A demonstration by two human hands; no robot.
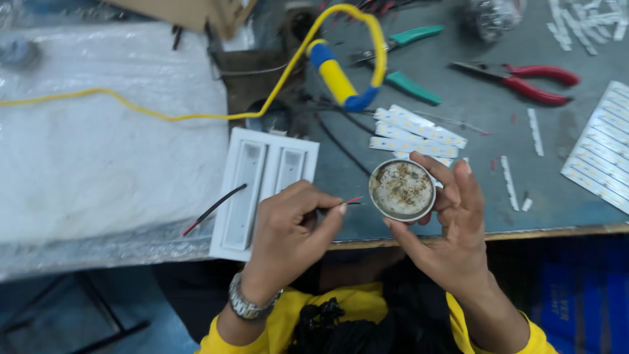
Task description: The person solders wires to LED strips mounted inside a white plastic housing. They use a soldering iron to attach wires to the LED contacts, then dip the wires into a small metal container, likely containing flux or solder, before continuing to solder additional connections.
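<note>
My right hand holds a small round metal tin of crusty yellowish paste, tilted up over the front edge of the bench. My left hand pinches a thin red and black wire pair; the short bare tip pokes out toward the tin and stops just left of its rim. The wire's long tail trails left across a white two-slot plastic housing. A metal watch sits on my left wrist.
A soldering iron with a blue and yellow handle and yellow cord lies at the back. Loose white LED strips lie in the middle, more stacked at right. Green-handled pliers and red-handled pliers lie behind. White padded sheet at left.
</note>
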